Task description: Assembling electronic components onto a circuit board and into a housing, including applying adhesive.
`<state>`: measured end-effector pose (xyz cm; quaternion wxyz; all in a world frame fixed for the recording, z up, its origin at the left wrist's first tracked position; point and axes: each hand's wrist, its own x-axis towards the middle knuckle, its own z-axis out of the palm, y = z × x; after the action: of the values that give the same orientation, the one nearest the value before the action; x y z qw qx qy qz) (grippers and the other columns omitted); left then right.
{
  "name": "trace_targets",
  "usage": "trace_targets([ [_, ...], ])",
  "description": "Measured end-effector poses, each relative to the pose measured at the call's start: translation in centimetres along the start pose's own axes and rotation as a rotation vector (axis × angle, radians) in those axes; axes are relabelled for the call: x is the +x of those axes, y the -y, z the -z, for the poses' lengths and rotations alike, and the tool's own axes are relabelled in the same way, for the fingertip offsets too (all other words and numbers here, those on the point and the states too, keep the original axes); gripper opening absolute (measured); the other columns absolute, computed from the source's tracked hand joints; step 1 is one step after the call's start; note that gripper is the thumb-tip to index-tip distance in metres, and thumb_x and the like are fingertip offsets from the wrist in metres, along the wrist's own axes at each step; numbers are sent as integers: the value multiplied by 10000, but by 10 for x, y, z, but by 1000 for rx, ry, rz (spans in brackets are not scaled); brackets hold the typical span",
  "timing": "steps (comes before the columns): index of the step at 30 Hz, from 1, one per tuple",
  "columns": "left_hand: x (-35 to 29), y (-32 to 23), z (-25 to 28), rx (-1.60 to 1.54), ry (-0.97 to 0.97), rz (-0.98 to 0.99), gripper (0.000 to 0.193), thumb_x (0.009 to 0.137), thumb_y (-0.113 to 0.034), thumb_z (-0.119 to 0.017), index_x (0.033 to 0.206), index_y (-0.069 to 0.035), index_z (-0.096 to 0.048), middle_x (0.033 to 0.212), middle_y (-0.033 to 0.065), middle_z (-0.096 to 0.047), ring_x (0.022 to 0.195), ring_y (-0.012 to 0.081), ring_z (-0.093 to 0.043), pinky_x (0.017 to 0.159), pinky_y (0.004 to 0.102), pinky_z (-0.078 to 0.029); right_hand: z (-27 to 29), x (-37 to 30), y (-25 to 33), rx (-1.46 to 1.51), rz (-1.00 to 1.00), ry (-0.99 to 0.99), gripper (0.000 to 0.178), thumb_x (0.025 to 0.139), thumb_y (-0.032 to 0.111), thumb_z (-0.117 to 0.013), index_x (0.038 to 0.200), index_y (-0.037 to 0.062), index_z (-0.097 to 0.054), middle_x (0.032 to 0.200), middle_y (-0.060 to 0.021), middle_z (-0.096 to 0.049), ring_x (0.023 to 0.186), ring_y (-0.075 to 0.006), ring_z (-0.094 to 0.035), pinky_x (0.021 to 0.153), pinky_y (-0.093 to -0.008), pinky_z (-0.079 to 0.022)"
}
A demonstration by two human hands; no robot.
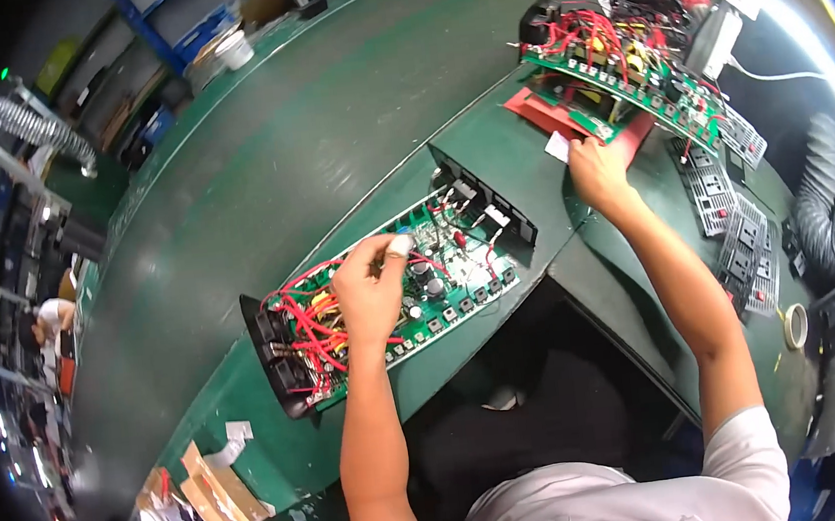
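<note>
My left hand (372, 290) is over a long green circuit board (452, 302) with black end panels. Its fingers are closed in a pinch, and a white bit (400, 245) shows at the fingertips. I cannot make out whether that is a finger cover or a held piece. Red wires (308, 321) loop across the board's left half. At the right, my right hand (598, 175) reaches to a red tray (639, 135), fingers bent together by a small green board (593, 125). What they grip is hidden. A white paper piece (557, 147) lies beside them.
Another wired circuit board (621, 80) sits above the red tray, with a pile of black and red cables (659, 1) behind. Grey socket panels (748, 249), a tape roll (795, 327) and a ribbed hose (823, 211) are at the right. An open cardboard box (221, 490) stands lower left.
</note>
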<state>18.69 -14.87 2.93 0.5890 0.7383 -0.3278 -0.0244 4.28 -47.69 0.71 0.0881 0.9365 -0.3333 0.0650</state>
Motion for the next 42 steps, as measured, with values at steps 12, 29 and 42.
trace_targets([
  [12,-6,-10,-1,487,251,-312,223,790,-82,-664,1001,-69,-733,1166,109,-632,1142,342,-544,976,443,-453,90,-32,-6,1984,-223,19,252,949,164,-660,1115,-26,-645,790,-44,-663,635,-85,-586,557,-196,-467],
  [29,-5,-8,0,404,229,-181,216,820,-85,-688,1020,-15,-729,1213,142,-621,1122,316,-594,967,406,-467,79,-56,100,2321,-141,169,408,1043,303,-518,1227,-54,-591,935,-95,-686,698,-108,-603,628,-232,-491],
  [42,-3,-7,1,303,204,-52,190,792,-57,-732,968,12,-720,1191,145,-587,1055,305,-601,917,394,-485,56,-96,132,1625,-34,88,263,1040,219,-529,1097,6,-672,794,-22,-651,642,-69,-586,555,-226,-467],
])
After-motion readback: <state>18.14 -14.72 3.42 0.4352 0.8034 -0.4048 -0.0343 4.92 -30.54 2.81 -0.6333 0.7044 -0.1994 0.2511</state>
